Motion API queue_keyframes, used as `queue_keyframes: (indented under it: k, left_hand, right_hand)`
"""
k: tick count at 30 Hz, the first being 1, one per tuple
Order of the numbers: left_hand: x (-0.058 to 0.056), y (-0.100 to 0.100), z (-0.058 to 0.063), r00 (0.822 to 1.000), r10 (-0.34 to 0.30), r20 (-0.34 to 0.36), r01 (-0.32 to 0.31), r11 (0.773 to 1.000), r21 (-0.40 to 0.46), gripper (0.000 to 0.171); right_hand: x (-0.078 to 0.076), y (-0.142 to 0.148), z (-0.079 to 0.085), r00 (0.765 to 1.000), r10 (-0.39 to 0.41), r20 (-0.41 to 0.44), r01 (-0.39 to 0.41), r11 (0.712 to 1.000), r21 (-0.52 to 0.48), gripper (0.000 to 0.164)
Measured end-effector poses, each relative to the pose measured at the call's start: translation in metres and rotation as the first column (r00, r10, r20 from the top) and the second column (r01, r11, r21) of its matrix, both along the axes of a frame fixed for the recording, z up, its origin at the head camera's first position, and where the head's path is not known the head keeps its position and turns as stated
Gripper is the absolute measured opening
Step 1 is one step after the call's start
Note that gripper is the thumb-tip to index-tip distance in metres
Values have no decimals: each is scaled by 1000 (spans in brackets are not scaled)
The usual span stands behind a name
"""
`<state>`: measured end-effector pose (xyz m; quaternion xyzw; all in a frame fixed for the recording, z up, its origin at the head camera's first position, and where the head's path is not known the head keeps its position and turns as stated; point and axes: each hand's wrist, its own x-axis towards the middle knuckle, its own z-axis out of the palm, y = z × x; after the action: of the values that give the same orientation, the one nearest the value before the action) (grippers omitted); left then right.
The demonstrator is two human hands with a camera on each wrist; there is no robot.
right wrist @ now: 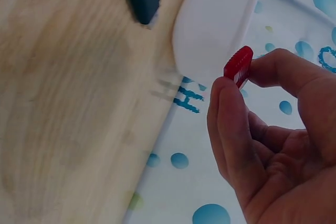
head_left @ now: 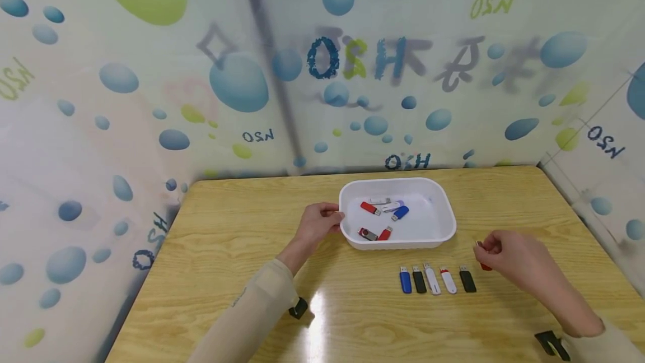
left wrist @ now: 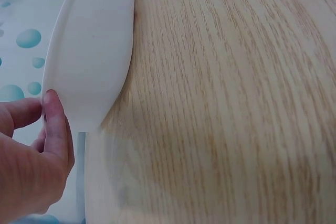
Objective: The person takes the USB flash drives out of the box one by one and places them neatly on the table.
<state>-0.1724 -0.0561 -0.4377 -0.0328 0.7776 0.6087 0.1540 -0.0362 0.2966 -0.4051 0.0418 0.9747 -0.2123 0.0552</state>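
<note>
Between its thumb and fingers, my right hand (head_left: 521, 256) pinches a red USB stick (right wrist: 239, 66) just above the table, right of a row of sticks. My left hand (head_left: 316, 224) grips the left rim of a white plastic tray (head_left: 428, 240). Inside the tray lie several loose USB sticks, among them a red one (head_left: 370, 208), a blue one (head_left: 400, 213) and a dark red one with a metal cover (head_left: 368, 234). In front of the tray, side by side, lie a blue stick (head_left: 405, 282), a black one (head_left: 419, 281), white ones (head_left: 432, 280) and another black one (head_left: 467, 280).
The wooden table (head_left: 227, 223) reaches back to a patterned curtain (head_left: 282, 144), with more of it along both sides. A black strap piece (head_left: 298, 308) shows by the left sleeve, another (head_left: 551, 345) by the right one.
</note>
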Motion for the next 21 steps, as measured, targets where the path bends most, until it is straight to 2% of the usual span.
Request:
queue_keyframes:
  k: [15,21]
  left_hand:
    - [-1,-1,0,1000,-4,18,4,1000,4,33]
    - [-1,0,0,1000,-2,19,2,1000,-5,33]
  right_hand:
    - [10,12,-26,998,17,58,-19,999,41,24]
    - [13,11,-37,999,21,47,-24,998,56,24]
